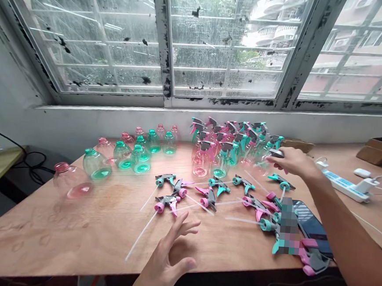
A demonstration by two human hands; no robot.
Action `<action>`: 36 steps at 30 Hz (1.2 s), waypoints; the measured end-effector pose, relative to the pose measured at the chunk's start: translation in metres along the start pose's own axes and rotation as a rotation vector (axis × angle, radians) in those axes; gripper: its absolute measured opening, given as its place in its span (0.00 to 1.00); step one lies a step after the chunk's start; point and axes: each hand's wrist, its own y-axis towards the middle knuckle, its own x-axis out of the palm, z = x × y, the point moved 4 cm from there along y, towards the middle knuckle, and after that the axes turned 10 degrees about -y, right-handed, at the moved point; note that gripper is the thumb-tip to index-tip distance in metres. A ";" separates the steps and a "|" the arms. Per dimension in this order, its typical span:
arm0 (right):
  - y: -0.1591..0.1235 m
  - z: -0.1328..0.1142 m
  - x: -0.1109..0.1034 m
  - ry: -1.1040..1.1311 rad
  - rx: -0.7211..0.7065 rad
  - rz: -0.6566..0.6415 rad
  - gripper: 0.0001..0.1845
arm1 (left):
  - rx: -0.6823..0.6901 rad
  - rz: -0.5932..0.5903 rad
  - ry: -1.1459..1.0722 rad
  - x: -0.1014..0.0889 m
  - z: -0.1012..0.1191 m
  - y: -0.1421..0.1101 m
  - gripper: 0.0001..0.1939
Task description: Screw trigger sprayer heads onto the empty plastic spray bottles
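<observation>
My right hand (pixel 293 162) reaches to the back right and is closed around the head of a spray bottle (pixel 276 153). Its clear body is blurred and partly hidden, beside a cluster of assembled spray bottles (pixel 221 161) with pink or teal triggers. Near the front edge, my left hand (pixel 169 251) hovers with fingers apart and nothing in it. Just beyond its fingertips lies a pink-and-grey trigger sprayer (pixel 168 201) with a thin tube. Several loose pink and teal trigger sprayers are scattered across the middle, and more are heaped at the right in a pile (pixel 270 226).
Open-necked bottles, such as a green one (pixel 96 164) and a pink one (pixel 72 182), stand at the left of the wooden table (pixel 71 235). A phone (pixel 313 225) lies beside the sprayer pile. At the right are a power strip (pixel 344 183) and a cardboard box (pixel 377 152).
</observation>
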 end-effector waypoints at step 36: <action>-0.002 -0.045 0.011 -0.034 -0.159 0.242 0.26 | -0.100 -0.001 0.089 0.002 0.003 0.002 0.33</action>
